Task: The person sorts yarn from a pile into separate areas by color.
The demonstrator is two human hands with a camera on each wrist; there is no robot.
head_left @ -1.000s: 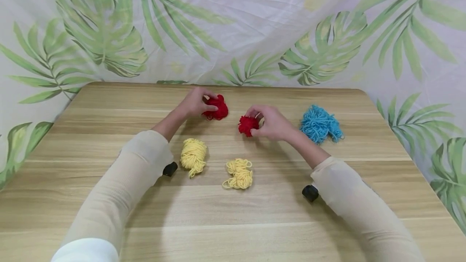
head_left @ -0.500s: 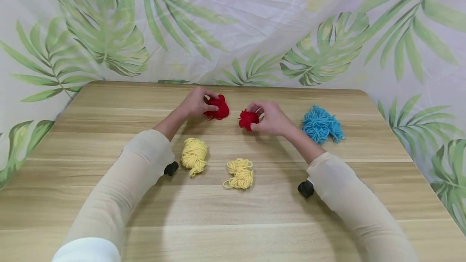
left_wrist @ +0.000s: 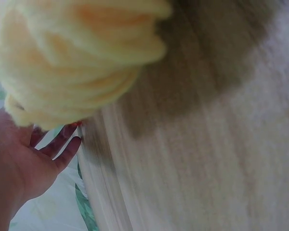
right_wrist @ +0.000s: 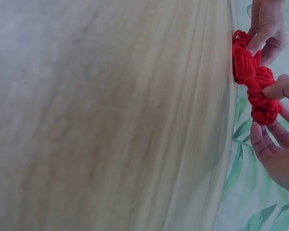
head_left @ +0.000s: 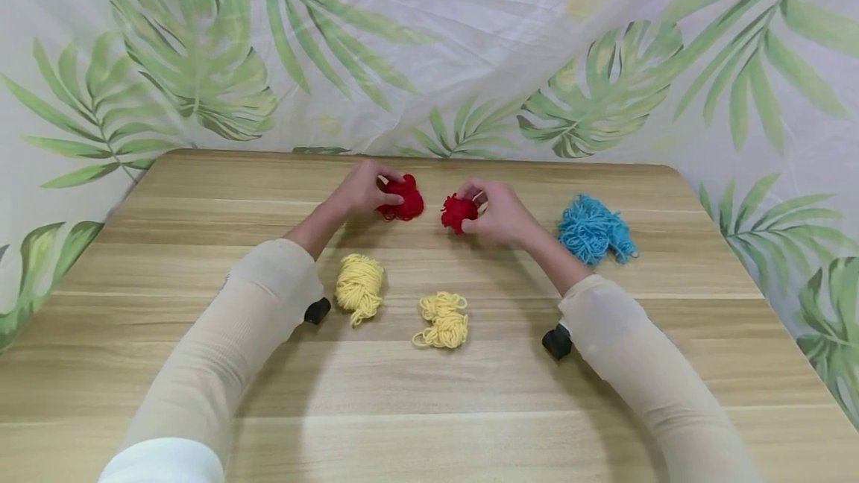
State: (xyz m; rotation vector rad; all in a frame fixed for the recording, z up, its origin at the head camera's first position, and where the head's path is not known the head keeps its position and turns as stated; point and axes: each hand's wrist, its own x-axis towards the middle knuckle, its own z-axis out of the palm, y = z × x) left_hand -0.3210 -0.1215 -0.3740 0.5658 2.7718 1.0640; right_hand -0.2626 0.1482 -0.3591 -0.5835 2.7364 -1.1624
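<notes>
R hand [head_left: 498, 212] has thumb + fingers clamped on the R red bundle [head_left: 457, 215], left of the blue yarn [head_left: 590, 229]; L hand [head_left: 362, 186] pinches the L red bundle [head_left: 412, 205], farther left of the blue yarn. Main risk, prob.: loose loops snag on fingertips at release, so a bundle drags or unravels. R forearm [head_left: 555, 263], just beside the blue yarn, might brush + shift it if swung outward.

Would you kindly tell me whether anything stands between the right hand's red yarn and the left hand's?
Nothing visible does: the head view shows only tabletop between the red yarn in the right hand and the red bundle at the left hand.
</notes>
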